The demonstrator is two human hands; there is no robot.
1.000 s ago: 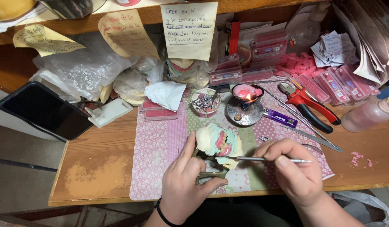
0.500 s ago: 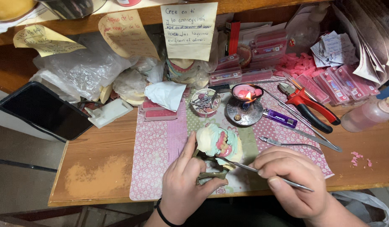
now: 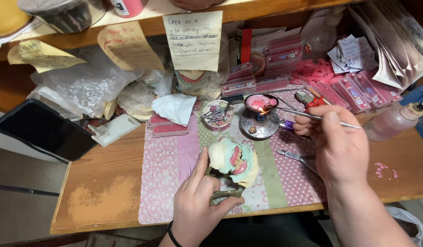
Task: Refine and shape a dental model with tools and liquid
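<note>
My left hand (image 3: 197,203) grips the metal frame of a dental model (image 3: 234,162), a plaster cast with pink wax and teeth on a pale green base, held over a patterned pink and green mat (image 3: 175,160). My right hand (image 3: 337,144) holds a thin metal wax tool (image 3: 307,115); its tip reaches a small flame under a little pan of pink wax (image 3: 261,104) on a round metal burner (image 3: 258,124).
A small dish of burs (image 3: 216,114), pliers (image 3: 300,159) and red-handled cutters (image 3: 312,98) lie on the mat. Pink boxes (image 3: 266,64), paper notes, plastic bags, a dark tablet (image 3: 42,130) and a squeeze bottle (image 3: 394,121) crowd the wooden bench.
My right hand has lifted the tool away from the dental model and carried it up and right to the burner flame. My left hand still holds the model.
</note>
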